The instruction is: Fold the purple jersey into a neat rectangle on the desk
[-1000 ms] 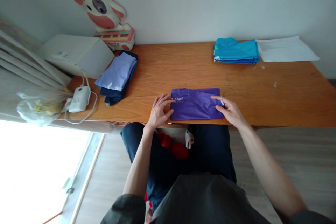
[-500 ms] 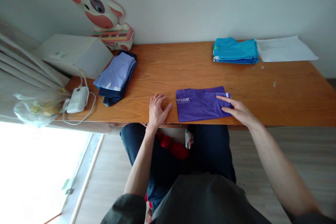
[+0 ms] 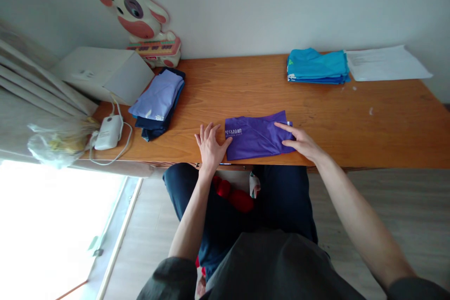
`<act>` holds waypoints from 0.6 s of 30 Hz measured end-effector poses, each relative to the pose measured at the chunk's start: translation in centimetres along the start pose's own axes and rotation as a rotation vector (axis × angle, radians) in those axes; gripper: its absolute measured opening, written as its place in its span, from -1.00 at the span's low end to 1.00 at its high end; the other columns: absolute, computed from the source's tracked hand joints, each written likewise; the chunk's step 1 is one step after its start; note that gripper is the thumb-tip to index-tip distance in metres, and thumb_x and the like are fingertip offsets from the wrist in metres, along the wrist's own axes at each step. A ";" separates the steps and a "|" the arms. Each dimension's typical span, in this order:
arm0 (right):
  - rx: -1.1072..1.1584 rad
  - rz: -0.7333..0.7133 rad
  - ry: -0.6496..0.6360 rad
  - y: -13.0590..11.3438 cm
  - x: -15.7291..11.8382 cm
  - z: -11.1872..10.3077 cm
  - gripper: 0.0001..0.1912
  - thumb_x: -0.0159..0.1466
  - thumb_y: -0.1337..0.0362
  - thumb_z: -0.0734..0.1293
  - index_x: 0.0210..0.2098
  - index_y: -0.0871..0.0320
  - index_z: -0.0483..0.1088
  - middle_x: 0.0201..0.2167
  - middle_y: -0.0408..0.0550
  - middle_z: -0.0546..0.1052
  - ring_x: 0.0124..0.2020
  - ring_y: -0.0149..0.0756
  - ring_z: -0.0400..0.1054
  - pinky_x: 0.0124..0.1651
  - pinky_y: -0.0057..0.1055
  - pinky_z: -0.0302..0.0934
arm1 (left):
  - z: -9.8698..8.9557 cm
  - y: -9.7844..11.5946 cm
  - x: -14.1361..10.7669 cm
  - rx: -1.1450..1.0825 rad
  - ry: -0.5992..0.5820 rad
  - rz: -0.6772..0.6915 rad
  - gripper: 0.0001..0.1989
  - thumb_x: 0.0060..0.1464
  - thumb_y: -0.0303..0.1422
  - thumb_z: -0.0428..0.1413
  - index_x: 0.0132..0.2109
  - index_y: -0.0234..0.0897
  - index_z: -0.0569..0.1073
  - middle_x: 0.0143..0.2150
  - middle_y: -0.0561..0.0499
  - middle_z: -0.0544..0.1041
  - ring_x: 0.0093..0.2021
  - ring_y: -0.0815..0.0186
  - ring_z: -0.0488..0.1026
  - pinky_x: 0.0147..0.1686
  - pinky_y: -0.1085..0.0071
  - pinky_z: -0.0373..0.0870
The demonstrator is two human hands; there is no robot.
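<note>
Garment: folded purple shirt (image 3: pixel 256 137) with white lettering near its left end, lying flat at the near edge of the wooden desk (image 3: pixel 351 122), right in front of me.
Long axis: runs left to right along the desk edge, slightly tilted, right end a bit farther from me.
Left hand (image 3: pixel 210 144): flat on the desk, fingers spread and loose, gripping nothing; fingertips just at the shirt's left end, near the lettering.
Right hand (image 3: pixel 299 139): flat on the shirt's right end, fingers stretched out pressing the cloth, not pinching it as far as I can tell.
Key relation: shirt lies between my two hands, one at each short end; right hand is on the cloth, left hand only beside it, so right is the nearer one.
Left of desk: stack of light blue and navy clothes (image 3: pixel 158 102), white box (image 3: pixel 101 72), white adapter with cable (image 3: pixel 108 132), cow toy (image 3: pixel 140 18) against the wall.
Far right: folded turquoise clothes (image 3: pixel 316 66), paper sheets (image 3: pixel 385 63) just beside them.
</note>
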State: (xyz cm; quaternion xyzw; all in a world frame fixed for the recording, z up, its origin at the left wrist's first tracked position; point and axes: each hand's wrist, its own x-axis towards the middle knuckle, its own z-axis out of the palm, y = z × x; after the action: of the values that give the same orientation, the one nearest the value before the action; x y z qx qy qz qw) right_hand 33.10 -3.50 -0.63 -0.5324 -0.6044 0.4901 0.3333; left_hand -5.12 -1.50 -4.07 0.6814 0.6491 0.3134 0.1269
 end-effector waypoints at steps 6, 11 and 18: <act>0.115 0.029 0.033 0.9 0.1 0.1 -0.13 0.26 0.26 0.56 0.53 -0.29 0.48 0.50 -0.34 0.53 0.58 0.08 0.38 0.73 0.23 0.08 | 0.1 -0.4 0.1 0.033 -0.010 0.033 -0.38 0.35 -0.07 0.38 0.46 0.04 0.49 0.62 -0.16 0.44 0.75 -0.30 0.09 0.64 -0.60 -0.10; 0.119 0.002 0.060 0.6 -0.1 0.3 -0.17 0.27 0.28 0.54 0.51 -0.31 0.50 0.54 -0.37 0.48 0.61 0.03 0.33 0.77 0.18 0.01 | 0.1 -0.6 0.2 0.028 -0.018 0.037 -0.42 0.36 -0.09 0.36 0.44 0.06 0.51 0.62 -0.15 0.44 0.74 -0.28 0.11 0.64 -0.59 -0.10; 0.089 -0.004 0.083 0.1 -0.2 0.5 -0.19 0.28 0.26 0.53 0.50 -0.28 0.52 0.55 -0.36 0.47 0.63 0.03 0.30 0.78 0.16 -0.04 | -0.1 0.0 0.0 0.048 -0.018 0.046 -0.47 0.42 -0.06 0.30 0.43 0.02 0.51 0.60 -0.18 0.47 0.73 -0.26 0.15 0.64 -0.59 -0.11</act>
State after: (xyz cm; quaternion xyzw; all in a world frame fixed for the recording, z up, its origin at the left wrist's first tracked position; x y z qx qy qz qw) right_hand 32.71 -3.86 -0.83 -0.5357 -0.5685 0.4935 0.3824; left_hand -5.19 -1.50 -4.02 0.7017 0.6395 0.2945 0.1093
